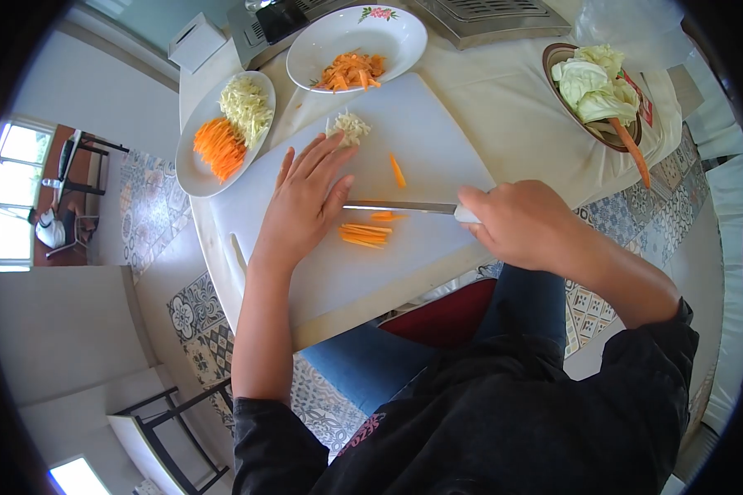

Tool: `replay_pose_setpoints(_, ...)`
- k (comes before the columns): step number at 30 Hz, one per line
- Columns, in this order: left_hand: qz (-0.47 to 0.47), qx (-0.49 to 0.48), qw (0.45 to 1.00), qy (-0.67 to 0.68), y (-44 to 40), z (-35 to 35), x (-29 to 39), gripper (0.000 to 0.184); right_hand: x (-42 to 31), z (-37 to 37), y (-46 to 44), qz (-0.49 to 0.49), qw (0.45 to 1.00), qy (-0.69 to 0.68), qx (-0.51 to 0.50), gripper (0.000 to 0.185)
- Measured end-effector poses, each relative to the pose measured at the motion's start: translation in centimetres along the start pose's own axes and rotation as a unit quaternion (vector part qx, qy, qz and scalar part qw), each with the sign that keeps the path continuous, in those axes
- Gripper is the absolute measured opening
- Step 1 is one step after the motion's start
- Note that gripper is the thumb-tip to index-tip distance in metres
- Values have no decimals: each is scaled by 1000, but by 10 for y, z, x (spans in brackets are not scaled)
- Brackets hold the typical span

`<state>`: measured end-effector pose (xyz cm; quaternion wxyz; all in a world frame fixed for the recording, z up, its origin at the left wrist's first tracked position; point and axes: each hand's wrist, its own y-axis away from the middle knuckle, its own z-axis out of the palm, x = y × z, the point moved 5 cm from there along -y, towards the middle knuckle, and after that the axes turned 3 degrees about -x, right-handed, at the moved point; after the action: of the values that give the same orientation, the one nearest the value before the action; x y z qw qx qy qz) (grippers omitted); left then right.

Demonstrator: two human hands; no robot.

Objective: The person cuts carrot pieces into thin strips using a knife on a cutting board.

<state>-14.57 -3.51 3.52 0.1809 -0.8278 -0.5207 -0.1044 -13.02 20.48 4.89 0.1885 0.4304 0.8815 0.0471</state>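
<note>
My right hand (520, 223) grips the white handle of a knife (400, 206), whose blade lies across the white cutting board (305, 280) and points left. My left hand (305, 198) is stretched out over the board, fingers forward, its thumb close to the blade's tip. Finely chopped white pieces (351, 128) lie by its fingertips. Just on my side of the blade is a small stack of carrot strips (365, 236). A single carrot strip (398, 171) lies beyond the blade. Whether anything is under the left palm is hidden.
An oval plate (191, 183) holds shredded carrot and cabbage at the left. Behind the board stands a white bowl (404, 49) with carrot peelings. At the far right, a brown-rimmed bowl (553, 56) holds cabbage and a carrot (631, 153) hanging over the table edge. A person (51, 229) sits in the background.
</note>
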Motion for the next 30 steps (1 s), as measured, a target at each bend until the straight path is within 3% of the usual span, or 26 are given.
replay_pose_setpoints(4,55,-40,987,142,-1,-10,13,19,-8,14,9,5,999,11,53,16)
replay_pose_setpoints(10,87,-65,985,135,2,-5,23,22,-10,13,13,13,996,31,79,14)
replay_pose_setpoints(13,102,-50,986,122,4,-5,25,24,-11,10,19,-28,992,16,121,12)
replay_pose_setpoints(19,92,-67,988,101,6,-8,26,31,-13,3,29,-10,994,4,111,13)
replay_pose_setpoints(28,99,122,979,127,7,-41,15,21,4,-17,61,73,990,-65,97,17)
replay_pose_setpoints(30,18,160,975,152,8,-38,2,19,10,-19,69,104,988,-64,98,19)
